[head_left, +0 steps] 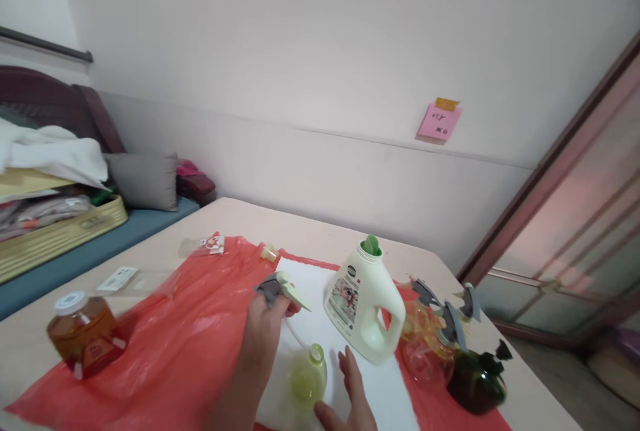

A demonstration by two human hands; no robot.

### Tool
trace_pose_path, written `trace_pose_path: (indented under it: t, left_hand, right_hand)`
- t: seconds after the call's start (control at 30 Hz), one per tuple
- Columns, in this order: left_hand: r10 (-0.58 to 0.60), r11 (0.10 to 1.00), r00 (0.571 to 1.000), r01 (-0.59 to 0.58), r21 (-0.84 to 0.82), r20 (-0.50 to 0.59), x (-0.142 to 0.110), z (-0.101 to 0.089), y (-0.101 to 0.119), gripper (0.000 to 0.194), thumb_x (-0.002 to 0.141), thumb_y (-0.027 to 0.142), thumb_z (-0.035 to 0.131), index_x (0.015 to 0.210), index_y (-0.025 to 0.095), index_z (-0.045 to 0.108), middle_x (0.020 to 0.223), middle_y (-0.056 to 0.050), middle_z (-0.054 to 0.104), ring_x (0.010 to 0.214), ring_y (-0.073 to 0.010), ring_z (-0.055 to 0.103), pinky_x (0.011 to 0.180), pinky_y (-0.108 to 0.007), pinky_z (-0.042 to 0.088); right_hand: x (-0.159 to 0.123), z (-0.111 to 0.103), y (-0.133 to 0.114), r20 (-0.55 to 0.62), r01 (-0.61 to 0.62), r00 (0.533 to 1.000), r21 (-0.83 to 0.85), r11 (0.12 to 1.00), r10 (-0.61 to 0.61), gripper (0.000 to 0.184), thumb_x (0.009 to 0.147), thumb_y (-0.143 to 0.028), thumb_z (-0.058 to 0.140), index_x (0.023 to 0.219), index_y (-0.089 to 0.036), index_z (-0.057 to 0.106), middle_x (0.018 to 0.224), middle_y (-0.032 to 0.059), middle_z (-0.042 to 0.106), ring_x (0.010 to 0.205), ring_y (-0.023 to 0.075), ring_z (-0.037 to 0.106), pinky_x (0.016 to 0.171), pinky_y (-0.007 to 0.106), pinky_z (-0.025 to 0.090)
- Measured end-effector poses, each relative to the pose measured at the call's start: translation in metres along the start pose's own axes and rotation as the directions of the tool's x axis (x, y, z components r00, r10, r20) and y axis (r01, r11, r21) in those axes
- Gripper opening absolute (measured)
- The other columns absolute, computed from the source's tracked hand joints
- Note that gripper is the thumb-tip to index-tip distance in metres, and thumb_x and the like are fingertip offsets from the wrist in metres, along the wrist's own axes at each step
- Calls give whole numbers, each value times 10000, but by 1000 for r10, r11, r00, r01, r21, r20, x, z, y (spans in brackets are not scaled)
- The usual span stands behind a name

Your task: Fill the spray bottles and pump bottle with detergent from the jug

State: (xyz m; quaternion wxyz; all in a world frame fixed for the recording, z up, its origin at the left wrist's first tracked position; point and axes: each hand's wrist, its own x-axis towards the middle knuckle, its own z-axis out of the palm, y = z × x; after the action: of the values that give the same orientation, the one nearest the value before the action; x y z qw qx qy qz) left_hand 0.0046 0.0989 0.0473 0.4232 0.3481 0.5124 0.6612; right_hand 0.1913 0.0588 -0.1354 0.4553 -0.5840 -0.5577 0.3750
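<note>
My left hand (265, 328) is closed round a grey and cream spray-trigger head (280, 286), lifted above the white cloth (380, 384), with its thin tube trailing down. My right hand (350, 398) rests with fingers apart just right of a small yellow-green bottle (307, 378) that stands open-necked on the cloth. A white detergent jug (363, 301) with a green cap stands right behind it.
A red plastic sheet (175, 344) covers the beige table (240, 214). An amber jar (83, 341) stands at the left. Several spray bottles, clear and dark green (475, 381), crowd the right edge. A bed with a basket lies at far left; a sliding door is at right.
</note>
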Motion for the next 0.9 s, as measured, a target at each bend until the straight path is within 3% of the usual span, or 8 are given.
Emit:
trace_pose_path:
  t: [0.13,0.3,0.4,0.53,0.63,0.73,0.83,0.9]
  left_hand:
    - [35,993,991,-49,111,131,-9,12,-8,158,710,250,664,559,210,645,595,-5,638,637,-185,561,650,-286,431]
    - [-38,983,977,-2,183,211,-11,27,-19,174,692,205,684,523,231,653,587,-1,614,612,-191,514,608,-295,378]
    - [-80,975,975,33,218,209,-10,31,-21,197,683,202,723,503,238,651,528,21,549,560,-173,461,577,-294,337]
    - [-142,969,985,117,219,101,-9,29,-22,179,692,266,739,530,227,673,554,7,587,587,-184,527,597,-290,376]
    - [-217,976,974,217,0,64,-11,27,-23,178,716,367,723,677,194,714,747,-58,715,759,-235,651,707,-318,464]
    - [-347,903,923,377,-208,164,-13,27,-26,285,691,436,754,761,167,694,805,-94,747,782,-254,686,738,-354,492]
    - [-337,905,926,368,-211,169,-16,29,-28,304,666,417,789,788,155,698,797,-85,749,783,-249,699,706,-328,483]
    - [-309,925,939,334,-179,153,-17,31,-30,291,680,405,784,797,150,708,793,-76,745,773,-241,699,679,-313,476]
  right_hand:
    - [13,13,-17,181,-101,978,-8,995,101,1122,480,-139,657,1523,-183,249,1544,136,429,1412,295,427,1148,411,353]
    - [18,28,-22,274,-110,958,98,989,80,866,492,-183,669,1318,-214,411,1088,67,715,957,296,677,835,384,513]
    - [20,26,-28,205,-75,977,80,994,57,733,531,-256,663,1235,-226,459,961,39,719,840,285,674,765,384,507]
    - [19,13,-52,45,72,996,160,985,-80,755,529,-289,639,1263,-222,479,1196,70,651,1085,295,621,942,374,474]
    - [15,2,-72,-60,86,995,159,984,-77,749,538,-268,636,1266,-226,466,1215,71,625,1097,281,612,949,364,475]
    - [11,-5,-87,-113,121,988,106,987,-109,657,543,-234,655,1183,-249,509,1089,42,654,959,261,634,850,355,505]
    - [10,-11,-94,-158,191,972,78,979,-177,573,525,-179,651,1088,-262,584,1021,32,660,932,261,622,826,357,501]
    - [11,-13,-93,-136,174,979,194,965,-149,588,520,-177,672,1098,-260,605,1039,35,671,948,263,623,838,361,498]
